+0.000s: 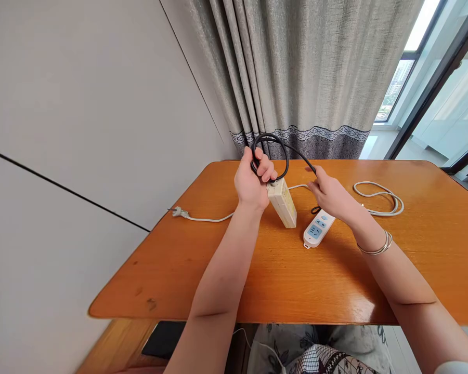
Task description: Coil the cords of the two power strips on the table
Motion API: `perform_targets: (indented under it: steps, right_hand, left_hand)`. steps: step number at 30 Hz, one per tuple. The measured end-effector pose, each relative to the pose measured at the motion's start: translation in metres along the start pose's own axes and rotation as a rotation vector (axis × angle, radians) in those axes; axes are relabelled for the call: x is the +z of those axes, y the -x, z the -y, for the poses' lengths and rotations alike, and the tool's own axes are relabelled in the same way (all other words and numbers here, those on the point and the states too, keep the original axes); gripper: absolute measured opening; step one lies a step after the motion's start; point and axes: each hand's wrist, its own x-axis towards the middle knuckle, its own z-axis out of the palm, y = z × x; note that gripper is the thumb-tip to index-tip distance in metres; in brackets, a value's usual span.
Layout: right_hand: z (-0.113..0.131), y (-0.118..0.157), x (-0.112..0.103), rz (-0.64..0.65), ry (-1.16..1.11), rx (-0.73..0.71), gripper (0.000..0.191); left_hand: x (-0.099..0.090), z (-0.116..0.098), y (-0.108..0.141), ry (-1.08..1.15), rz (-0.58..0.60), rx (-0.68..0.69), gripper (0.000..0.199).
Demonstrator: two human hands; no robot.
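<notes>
Loops of black cable [287,162] are gathered in my left hand [252,177], its fingers curled around them. Close by that hand, a cream-coloured power strip [285,206] is tilted at an angle over the table; the cable appears to meet its upper end, though my fingers partly cover this spot. My right hand [326,191] pinches a further length of the same cable, which runs between both hands. Beneath the right hand lies a white power strip [315,231] with blue socket panels, its far end hidden by the hand.
A white cord [208,220] with a plug [178,212] lies at the left of the wooden table [288,291]. On the right, a looped white cord [386,213] rests on the tabletop. Grey curtains [315,78] hang behind, and a wall [81,130] borders the left side.
</notes>
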Motion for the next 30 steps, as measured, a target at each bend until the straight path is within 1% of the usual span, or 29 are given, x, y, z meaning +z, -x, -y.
perform_targets:
  steps: [2, 3, 6, 9, 11, 15, 18, 21, 24, 27, 30]
  right_hand:
    - [0.005, 0.002, -0.004, -0.055, 0.142, 0.024, 0.049]
    - [0.009, 0.003, -0.005, -0.054, 0.197, 0.050, 0.050]
    - [0.021, 0.009, -0.006, 0.011, 0.326, 0.111, 0.054]
    - [0.030, 0.015, -0.002, 0.084, 0.411, 0.110, 0.056]
    - [0.034, 0.018, -0.001, 0.110, 0.428, 0.097, 0.058]
    - [0.034, 0.021, -0.002, 0.119, 0.363, 0.040, 0.060]
    - [0.031, 0.020, -0.002, 0.110, 0.191, -0.025, 0.066]
    - [0.026, 0.019, 0.001, 0.106, 0.015, -0.096, 0.073]
    - [0.024, 0.018, 0.002, 0.113, -0.074, -0.126, 0.079]
    - [0.024, 0.020, -0.001, 0.186, -0.084, -0.128, 0.083]
    - [0.024, 0.021, -0.006, 0.278, -0.016, -0.122, 0.087]
  left_hand:
    - [0.000, 0.002, 0.000, -0.041, 0.013, -0.007, 0.044]
    - [-0.001, 0.003, 0.000, -0.055, 0.024, -0.003, 0.044]
    - [-0.001, 0.008, 0.001, -0.082, 0.053, 0.031, 0.043]
    - [-0.002, 0.016, 0.002, -0.124, 0.072, 0.093, 0.042]
    - [-0.004, 0.021, 0.003, -0.158, 0.112, 0.132, 0.041]
    - [-0.010, 0.028, 0.005, -0.243, 0.275, 0.164, 0.033]
    - [-0.010, 0.031, 0.008, -0.269, 0.332, 0.178, 0.026]
    - [-0.010, 0.032, 0.009, -0.253, 0.328, 0.213, 0.025]
    - [-0.012, 0.033, 0.009, -0.245, 0.279, 0.254, 0.023]
    - [-0.017, 0.032, 0.007, -0.272, 0.248, 0.254, 0.026]
    - [-0.019, 0.027, 0.003, -0.279, 0.227, 0.249, 0.027]
